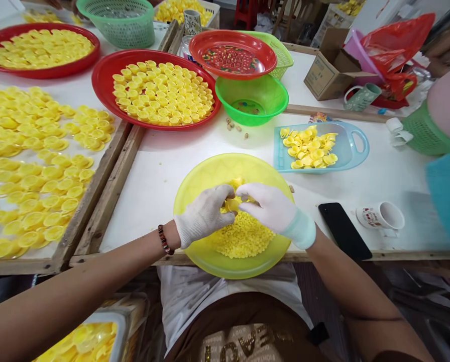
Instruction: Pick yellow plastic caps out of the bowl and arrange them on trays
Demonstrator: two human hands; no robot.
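Observation:
Both my hands wear whitish knit gloves and meet over a yellow bowl point(195, 173). A small yellow cup-shaped piece point(232, 204) sits between them. My left hand point(208, 208) curls its thumb and fingers round the piece from the left. From the right, my right hand point(272, 208) bends its fingers and thumb onto the same piece; its fingertips are partly hidden. Small yellow granules point(243, 241) lie heaped in the bowl under my hands, and another yellow bit shows just beyond my fingers.
A blue basket point(345, 146) of yellow pieces stands right of the bowl, near a phone point(343, 229) and mug point(379, 216). Behind are a green bowl point(225, 95) and red tray point(104, 95) of cups. Wooden edging point(108, 201) borders more cups at left.

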